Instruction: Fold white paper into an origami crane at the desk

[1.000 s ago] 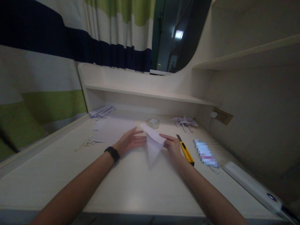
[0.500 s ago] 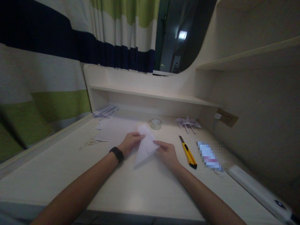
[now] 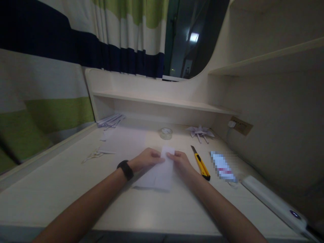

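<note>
Between my hands is a folded sheet of white paper (image 3: 162, 177), its wider end toward me and its narrow end pointing to the back. My left hand (image 3: 146, 159) pinches its left edge near the narrow end, thumb on top. From the other side my right hand (image 3: 181, 161) grips the same end, with its thumb on the paper's face. The fingers underneath are partly hidden. A yellow utility knife (image 3: 201, 164) with its blade out lies to the right of my right hand. Behind the paper sits a roll of clear tape (image 3: 166, 133).
Folded paper pinwheel shapes (image 3: 199, 131) lie at the back right, rolled paper sticks (image 3: 111, 120) at the back left. Scissors (image 3: 98, 153) rest on the left. A phone (image 3: 223, 167) with a blurred screen and a long white lamp-like bar (image 3: 273, 200) are on the right.
The paper has turned from slanting to nearly straight and come closer to me. Both hands have shifted to its narrow end, nearer each other. The view has swung slightly right.
</note>
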The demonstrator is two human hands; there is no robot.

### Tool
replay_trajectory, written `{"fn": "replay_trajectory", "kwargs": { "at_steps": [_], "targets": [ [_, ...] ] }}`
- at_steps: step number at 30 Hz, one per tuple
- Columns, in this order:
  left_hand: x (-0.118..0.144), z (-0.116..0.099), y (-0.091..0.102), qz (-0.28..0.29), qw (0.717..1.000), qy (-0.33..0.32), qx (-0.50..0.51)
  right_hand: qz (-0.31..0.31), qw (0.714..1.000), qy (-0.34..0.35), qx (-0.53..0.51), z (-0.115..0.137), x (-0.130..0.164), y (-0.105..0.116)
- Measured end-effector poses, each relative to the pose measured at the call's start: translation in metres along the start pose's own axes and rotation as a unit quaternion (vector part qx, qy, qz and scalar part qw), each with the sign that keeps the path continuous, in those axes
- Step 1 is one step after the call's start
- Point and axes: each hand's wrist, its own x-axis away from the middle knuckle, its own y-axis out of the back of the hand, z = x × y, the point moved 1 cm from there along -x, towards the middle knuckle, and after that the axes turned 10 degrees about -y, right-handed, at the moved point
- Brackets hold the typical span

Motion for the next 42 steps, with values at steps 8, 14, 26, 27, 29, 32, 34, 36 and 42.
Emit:
{"fn": "replay_trajectory", "kwargs": {
  "at_steps": [8, 14, 26, 27, 29, 32, 34, 36, 42],
  "targets": [
    [-0.004, 0.0, -0.008, -0.061, 0.991, -0.048, -0.113, -0.076, 0.99, 0.102, 0.066, 0.009, 0.004, 0.001],
    [-0.003, -0.011, -0.007, -0.088, 0.977, -0.073, -0.181, -0.131, 0.954, 0.232, 0.138, 0.026, 0.016, -0.001],
    [0.005, -0.027, -0.012, -0.187, 0.918, -0.22, -0.273, -0.107, 0.89, 0.376, 0.236, 0.042, 0.036, -0.007],
    [0.005, -0.027, -0.012, -0.186, 0.917, -0.219, -0.277, -0.109, 0.892, 0.373, 0.232, 0.042, 0.035, -0.007],
    [0.005, -0.027, -0.012, -0.176, 0.917, -0.208, -0.291, -0.119, 0.899, 0.362, 0.217, 0.041, 0.034, -0.004],
    [0.005, -0.026, -0.012, -0.136, 0.933, -0.177, -0.284, -0.148, 0.918, 0.324, 0.177, 0.041, 0.029, 0.0],
    [0.003, -0.025, -0.014, -0.113, 0.95, -0.143, -0.254, -0.156, 0.933, 0.29, 0.145, 0.04, 0.024, 0.003],
    [0.002, -0.023, -0.016, -0.114, 0.966, -0.102, -0.209, -0.147, 0.947, 0.256, 0.126, 0.038, 0.019, 0.007],
    [0.0, -0.011, -0.027, -0.128, 0.991, -0.023, -0.027, -0.153, 0.966, 0.168, 0.125, 0.03, 0.008, 0.013]
  ]
}}
